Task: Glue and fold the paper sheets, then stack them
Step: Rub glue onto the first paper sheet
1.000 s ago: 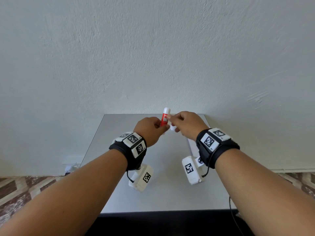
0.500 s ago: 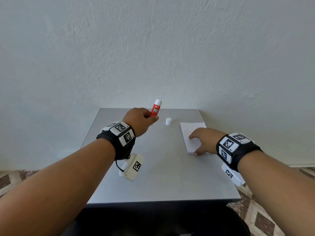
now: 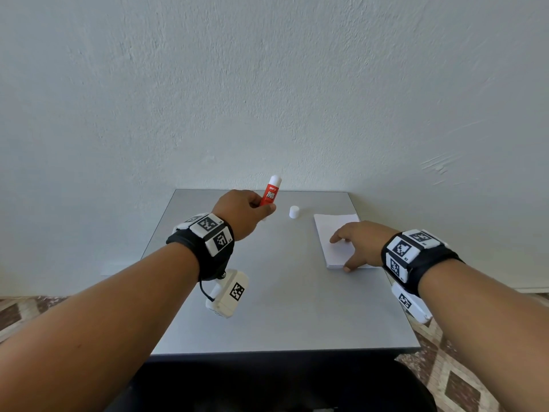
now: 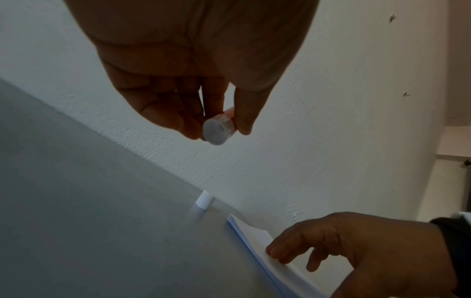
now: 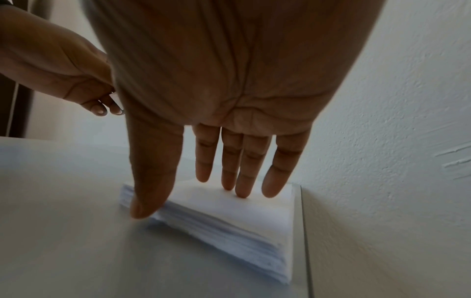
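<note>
On the grey surface [image 3: 267,307] in head view, L hand [image 3: 242,214] grips uncapped glue stick [image 3: 271,194] upright, cap [image 3: 293,212] standing nearby; R hand [image 3: 361,242] lies spread on paper stack [image 3: 335,224] at right edge. L wrist: fingers [image 4: 163,113] curled round stick base. R wrist: fingertips [image 5: 241,191] touch top sheet, thumb at stack's edge.

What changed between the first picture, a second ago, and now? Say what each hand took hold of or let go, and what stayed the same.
The right hand left the glue stick, swung out to its own side and came down open on the paper stack. The white cap, then at the right hand's fingertips, now stands alone on the table. The left hand keeps gripping the uncapped stick, held up off the table.
</note>
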